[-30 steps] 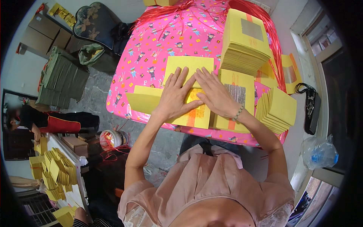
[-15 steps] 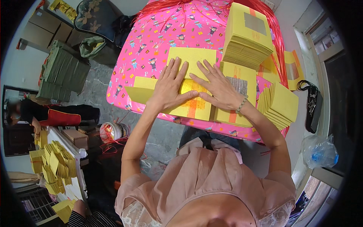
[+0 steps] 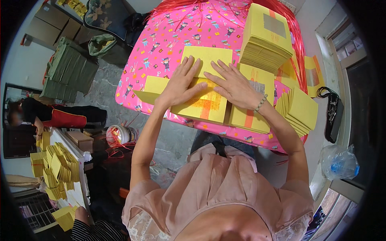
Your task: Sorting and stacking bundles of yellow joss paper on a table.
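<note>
Both hands press flat on a yellow paper sheet (image 3: 209,55) with a gold foil patch (image 3: 201,98) and an orange stripe, at the table's near side. My left hand (image 3: 181,86) lies open over its left part, fingers pointing away from me. My right hand (image 3: 235,90), a bead bracelet at its wrist, lies open with fingers spread, partly over the neighbouring yellow stack (image 3: 250,116) with a silver foil patch. Left of my left hand a folded yellow sheet (image 3: 150,86) stands partly raised. What lies under the flattened sheet is mostly hidden.
A tall yellow paper stack (image 3: 265,40) stands at the far right of the pink patterned table (image 3: 157,48). Folded yellow papers (image 3: 297,110) fan out at the right edge. Red plastic strings (image 3: 295,36) hang there. A person (image 3: 60,118) is at a white table on the left.
My thumbs, close together before, are now apart; the left thumb has lifted up along the gold patch. Both hands remain flat on the paper. The view has shifted slightly.
</note>
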Tool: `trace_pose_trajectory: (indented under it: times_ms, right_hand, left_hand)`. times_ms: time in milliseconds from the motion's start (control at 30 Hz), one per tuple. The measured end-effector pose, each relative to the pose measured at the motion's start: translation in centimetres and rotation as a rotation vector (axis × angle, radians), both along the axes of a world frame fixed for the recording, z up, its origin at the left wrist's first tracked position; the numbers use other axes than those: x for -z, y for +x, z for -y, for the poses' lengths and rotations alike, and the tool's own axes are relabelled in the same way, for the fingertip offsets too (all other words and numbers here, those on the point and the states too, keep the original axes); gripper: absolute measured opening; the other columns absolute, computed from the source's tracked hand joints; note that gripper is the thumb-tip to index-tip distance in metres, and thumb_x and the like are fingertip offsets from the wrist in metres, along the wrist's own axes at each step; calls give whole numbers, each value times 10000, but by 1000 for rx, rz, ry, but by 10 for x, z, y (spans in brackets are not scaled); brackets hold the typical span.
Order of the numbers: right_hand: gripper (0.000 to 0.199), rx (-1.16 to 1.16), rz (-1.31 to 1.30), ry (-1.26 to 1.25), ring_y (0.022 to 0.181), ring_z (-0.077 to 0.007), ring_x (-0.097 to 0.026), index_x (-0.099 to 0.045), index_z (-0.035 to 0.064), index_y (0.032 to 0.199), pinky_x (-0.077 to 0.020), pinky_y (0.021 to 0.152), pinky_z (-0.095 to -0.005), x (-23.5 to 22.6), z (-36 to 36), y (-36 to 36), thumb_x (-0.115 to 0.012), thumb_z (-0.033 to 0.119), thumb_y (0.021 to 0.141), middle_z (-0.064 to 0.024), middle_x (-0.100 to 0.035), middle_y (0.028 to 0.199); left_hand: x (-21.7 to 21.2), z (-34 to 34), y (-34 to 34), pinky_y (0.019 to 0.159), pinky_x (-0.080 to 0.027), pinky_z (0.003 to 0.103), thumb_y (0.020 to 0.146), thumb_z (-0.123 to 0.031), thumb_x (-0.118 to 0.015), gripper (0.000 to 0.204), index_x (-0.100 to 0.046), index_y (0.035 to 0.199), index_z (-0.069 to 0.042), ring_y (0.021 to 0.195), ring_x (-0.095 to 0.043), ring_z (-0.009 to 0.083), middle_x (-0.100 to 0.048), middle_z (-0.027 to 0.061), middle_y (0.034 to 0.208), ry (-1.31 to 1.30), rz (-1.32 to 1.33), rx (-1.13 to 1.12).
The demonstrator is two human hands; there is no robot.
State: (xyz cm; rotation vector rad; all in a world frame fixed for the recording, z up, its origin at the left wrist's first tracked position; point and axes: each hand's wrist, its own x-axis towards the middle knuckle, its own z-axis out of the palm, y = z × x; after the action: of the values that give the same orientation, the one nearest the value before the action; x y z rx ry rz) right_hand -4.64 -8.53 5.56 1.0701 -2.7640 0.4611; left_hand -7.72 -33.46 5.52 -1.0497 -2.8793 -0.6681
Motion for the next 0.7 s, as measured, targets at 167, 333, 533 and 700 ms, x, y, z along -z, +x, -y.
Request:
trace_pose_trajectory:
  times_ms: [167,333,533,700]
  right_hand:
    - [423,46,-28,-113,1340,-302,-475,-556,129,1364,-393,1098,-455,-3,-2,-13,-599,255,963,-145,-524,1422]
    - [325,47,-232,-170,1165,-275,-634,-646,73,1230,-518,979,-424,7,0,-18,-647,204,933,-118,-675,1223]
    - [291,30,-481,-202,1033,-253,-691,-671,41,1136,-543,934,-403,6,12,1,-675,209,898,-114,-725,1065]
    - [330,-8,-358,-193,1146,-269,-639,-664,51,1183,-491,1012,-436,1,17,29,-680,223,902,-130,-676,1208]
  left_hand:
    - [-15,8,-1,1186,-258,442,993,-323,-567,577,-418,1470,-35,1447,-316,399,-412,269,1496,498,120,-122]
    - [-22,5,10,980,-455,435,968,-324,-606,514,-522,1383,-32,1163,-584,338,-587,239,1278,442,-75,-392]
    - [-19,2,15,772,-505,396,945,-332,-641,521,-536,1352,-24,816,-669,268,-685,169,944,422,266,-687]
    - [1,4,20,741,-504,278,913,-119,-678,553,-456,1400,18,839,-662,159,-699,105,951,987,341,-474]
